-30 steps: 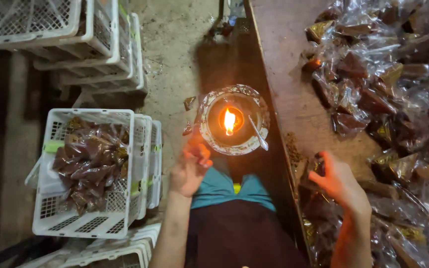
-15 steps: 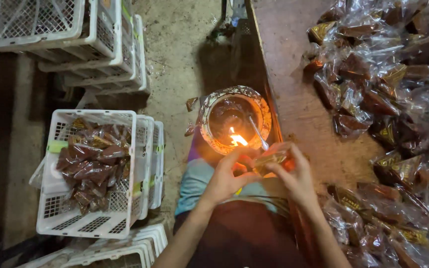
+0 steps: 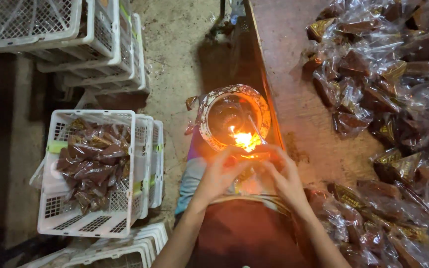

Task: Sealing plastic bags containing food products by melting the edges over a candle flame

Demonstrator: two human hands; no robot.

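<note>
Left hand (image 3: 219, 174) and right hand (image 3: 285, 174), each grip clamped on a clear plastic packet (image 3: 252, 174), hold it beside the flame (image 3: 244, 140) in a round metal bowl (image 3: 209, 130).

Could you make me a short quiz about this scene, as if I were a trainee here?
1. True or false: both hands hold a clear packet at the flame.
2. Where do the filled packets lie to the person's left? A) white crate B) metal bucket C) cloth sack
3. What does the flame burn in?

Key
1. True: the left hand and right hand meet on a packet beside the flame.
2. A, the white crate.
3. A round bowl beside the table.
</note>
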